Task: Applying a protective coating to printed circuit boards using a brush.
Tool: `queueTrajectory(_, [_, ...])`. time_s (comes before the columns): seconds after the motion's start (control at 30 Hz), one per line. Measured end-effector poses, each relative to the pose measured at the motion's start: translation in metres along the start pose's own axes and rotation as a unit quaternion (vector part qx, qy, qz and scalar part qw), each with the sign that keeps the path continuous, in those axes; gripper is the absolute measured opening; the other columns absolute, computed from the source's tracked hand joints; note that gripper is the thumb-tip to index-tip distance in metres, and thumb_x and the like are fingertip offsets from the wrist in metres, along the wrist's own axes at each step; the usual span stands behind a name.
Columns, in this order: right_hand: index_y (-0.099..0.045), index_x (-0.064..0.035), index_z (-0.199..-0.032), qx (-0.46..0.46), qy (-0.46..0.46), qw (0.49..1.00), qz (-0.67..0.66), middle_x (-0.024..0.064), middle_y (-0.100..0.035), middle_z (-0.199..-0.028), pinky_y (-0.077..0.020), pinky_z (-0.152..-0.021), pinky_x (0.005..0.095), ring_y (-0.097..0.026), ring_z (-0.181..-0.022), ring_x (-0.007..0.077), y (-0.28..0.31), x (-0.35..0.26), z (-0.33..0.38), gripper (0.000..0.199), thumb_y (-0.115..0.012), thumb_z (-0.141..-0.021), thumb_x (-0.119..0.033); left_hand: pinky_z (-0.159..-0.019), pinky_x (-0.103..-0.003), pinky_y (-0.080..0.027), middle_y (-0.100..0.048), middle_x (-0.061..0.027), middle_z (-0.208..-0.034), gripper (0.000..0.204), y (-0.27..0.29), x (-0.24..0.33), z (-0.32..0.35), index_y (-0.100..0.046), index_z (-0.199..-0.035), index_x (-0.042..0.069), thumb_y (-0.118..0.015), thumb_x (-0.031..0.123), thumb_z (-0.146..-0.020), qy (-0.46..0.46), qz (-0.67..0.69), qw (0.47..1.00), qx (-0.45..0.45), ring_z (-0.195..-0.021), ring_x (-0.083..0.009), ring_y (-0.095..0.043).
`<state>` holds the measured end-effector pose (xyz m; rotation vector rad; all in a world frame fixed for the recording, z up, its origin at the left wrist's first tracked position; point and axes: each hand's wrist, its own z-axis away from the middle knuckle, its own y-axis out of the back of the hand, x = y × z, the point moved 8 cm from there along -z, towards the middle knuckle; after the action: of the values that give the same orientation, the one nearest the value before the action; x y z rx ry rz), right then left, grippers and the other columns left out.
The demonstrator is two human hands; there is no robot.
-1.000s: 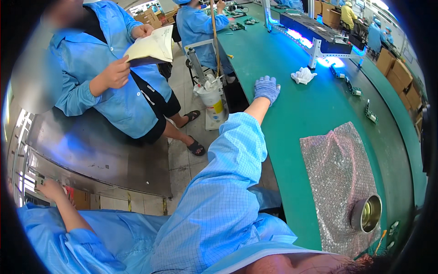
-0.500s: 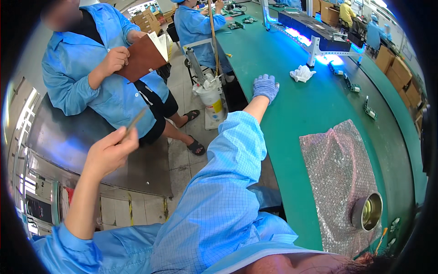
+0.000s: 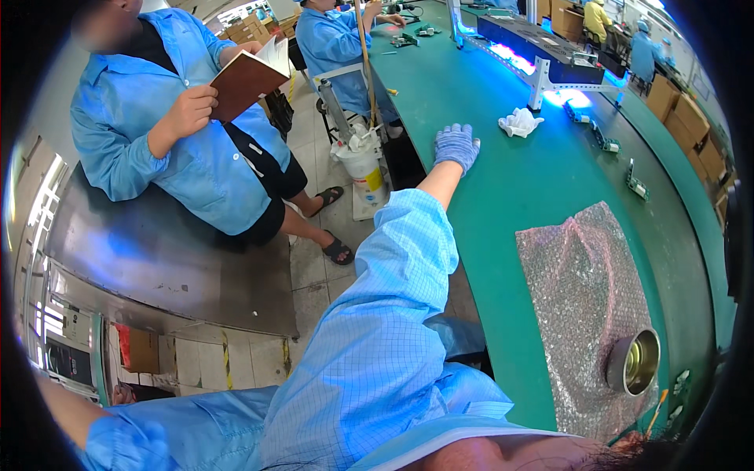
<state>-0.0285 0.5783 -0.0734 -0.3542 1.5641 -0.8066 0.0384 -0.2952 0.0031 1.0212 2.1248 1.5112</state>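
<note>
My right hand (image 3: 456,146), in a blue knit glove, rests flat on the near edge of the green table (image 3: 510,204), fingers spread and holding nothing. Its blue sleeve (image 3: 393,298) runs back toward me. Only my left forearm (image 3: 63,408) shows, at the lower left rim; the hand itself is out of the picture. A sheet of pink bubble wrap (image 3: 585,298) lies on the table to the right, with a round metal tin (image 3: 633,361) on its near end.
A person in a blue coat (image 3: 165,133) stands at the left holding a brown notebook (image 3: 243,78). A metal cart top (image 3: 157,267) sits below them. A white bucket (image 3: 363,169), a white cloth (image 3: 518,122), small circuit boards (image 3: 635,182) and a lit blue fixture (image 3: 542,59) lie beyond.
My left hand, raised with a thin object half a second ago, has dropped out of view. The standing person has lifted the notebook. My right hand stays on the table edge.
</note>
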Motion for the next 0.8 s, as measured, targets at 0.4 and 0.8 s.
queueTrajectory(0.4, [-0.05, -0.0115, -0.064, 0.011, -0.002, 1.0, -0.013, -0.0004, -0.047, -0.055, -0.0358, -0.044, 0.026, -0.041, -0.045, 0.0133, 0.005, 0.001, -0.001, 0.025, -0.05, -0.087, -0.021, -0.093, -0.046, -0.036, -0.05, -0.0125, -0.116, 0.04, 0.0, 0.002, 0.0, -0.054, -0.114, 0.011, -0.047, 0.039, -0.086, -0.002, -0.002, 1.0, -0.021, -0.109, -0.0288, -0.048])
queueTrajectory(0.8, [-0.05, -0.0114, -0.064, 0.011, -0.019, 1.0, -0.017, -0.0002, -0.047, -0.054, -0.0357, -0.044, 0.0252, -0.041, -0.045, 0.0134, -0.009, 0.003, 0.009, 0.026, -0.05, -0.088, -0.022, -0.093, -0.046, -0.036, -0.05, -0.0134, -0.116, 0.041, -0.003, 0.002, -0.001, -0.053, -0.116, 0.011, -0.046, 0.039, -0.086, -0.006, -0.006, 1.0, -0.029, -0.109, -0.0296, -0.048])
